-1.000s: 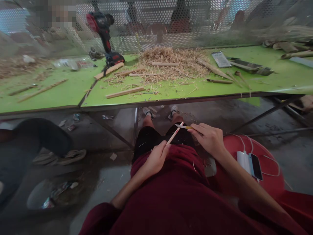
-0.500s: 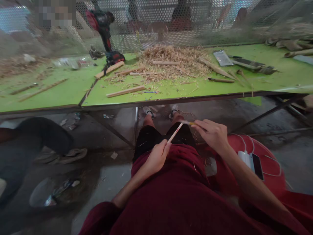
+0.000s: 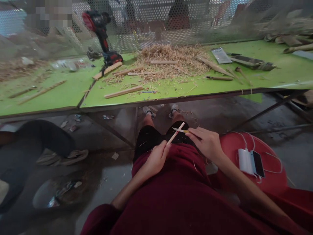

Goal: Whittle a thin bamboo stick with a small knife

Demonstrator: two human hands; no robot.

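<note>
Wooden stick (image 3: 172, 138): where exactly is it?

Above the black shorts (image 3: 146, 138), slanting up and away from the left hand (image 3: 157, 156).

How is that hand set?

Narrow: fingers and thumb are wrapped around the near end of the wood. Farther along, a small red mark (image 3: 177, 132) shows on the stick.

And the right hand (image 3: 207, 141)?

It grips a yellow-handled knife (image 3: 183, 131) between thumb and fingers, the pointed blade aimed left. The blade crosses the stick short of its far end. Whether the edge bites into the wood, I cannot tell.

What is in front of them?

A lime-green table (image 3: 202, 88). A heap of wood shavings (image 3: 168, 54) sits toward its back, and to the left of that a red-and-black cordless drill (image 3: 103, 40) stands on its battery base. A squared wooden strip (image 3: 124, 92) lies near the front edge. Behind rises a perforated screen (image 3: 146, 37).

What about beside the right forearm?

A red plastic stool (image 3: 228, 148). On it a white power bank (image 3: 245, 161) and a phone (image 3: 257, 164) lie side by side, with white cables around them.

Who else is near?

Someone at the far left: a dark trouser leg (image 3: 46, 137) shows, with a sandal (image 3: 74, 157) below it.
</note>
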